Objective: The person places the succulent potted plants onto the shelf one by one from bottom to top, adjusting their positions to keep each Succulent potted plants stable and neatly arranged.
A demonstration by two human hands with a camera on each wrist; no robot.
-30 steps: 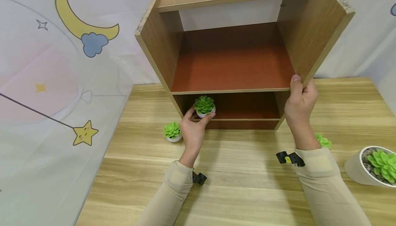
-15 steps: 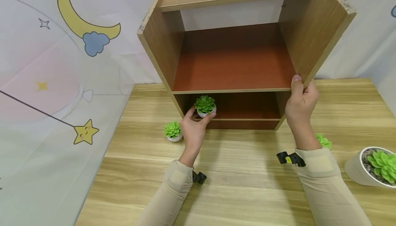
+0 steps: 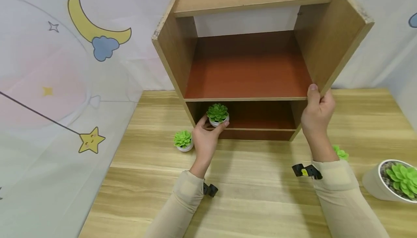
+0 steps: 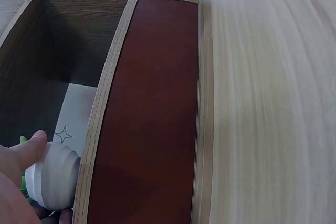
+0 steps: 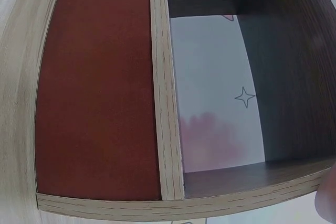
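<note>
Hardly anything has moved since the earlier frame; only the head view has shifted a little. Just left of the left hand (image 3: 205, 138), one small green plant (image 3: 183, 138) sits in a white pot (image 3: 185, 149) on the table (image 3: 247, 194). That hand pinches the white pot of a second small plant (image 3: 217, 112), thumb on one side, fingers on the other, at the front of the lower space of one wooden shelf (image 3: 247, 67). I cannot tell if this pot rests on the board. Right of it, the right hand (image 3: 317, 113) grips the shelf's side edge. A third small plant (image 3: 340, 152) peeks out beside the right wrist, its pot hidden. Farther right, one big white pot (image 3: 374, 182) holds grey grit (image 3: 386, 165) and the fourth green plant (image 3: 404, 178); three pots show.
</note>
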